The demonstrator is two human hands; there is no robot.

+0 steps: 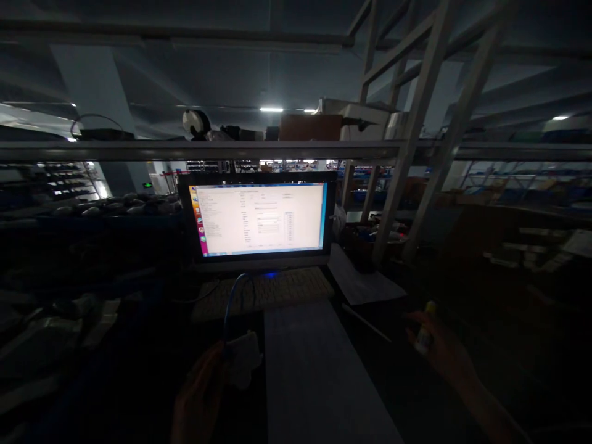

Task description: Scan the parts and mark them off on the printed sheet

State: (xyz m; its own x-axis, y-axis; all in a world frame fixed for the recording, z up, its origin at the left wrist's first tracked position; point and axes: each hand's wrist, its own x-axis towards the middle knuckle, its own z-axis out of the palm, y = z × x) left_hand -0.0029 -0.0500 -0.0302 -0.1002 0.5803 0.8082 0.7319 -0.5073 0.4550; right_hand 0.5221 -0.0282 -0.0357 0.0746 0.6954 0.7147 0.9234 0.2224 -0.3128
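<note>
The scene is very dark. At the lower left, my left hand (198, 388) has its fingers closed at the edge of a pale, irregularly shaped piece (243, 359), apparently gripping it. A blue cable (230, 302) rises from beside those fingers and arcs over the keyboard (282, 290). On the right, my right hand (441, 351) is closed around a small white bottle (422, 339) with a yellow top, held off to the side of a white sheet (319, 370). Dim light hides the fine detail of both held things.
A lit monitor (263, 219) stands behind the keyboard, under a shelf (231, 150) bearing boxes and equipment. A thin pale stick (367, 322) and another paper sheet (365, 283) lie right of centre. Metal posts (428, 117) rise at right; bagged items (41, 339) sit at left.
</note>
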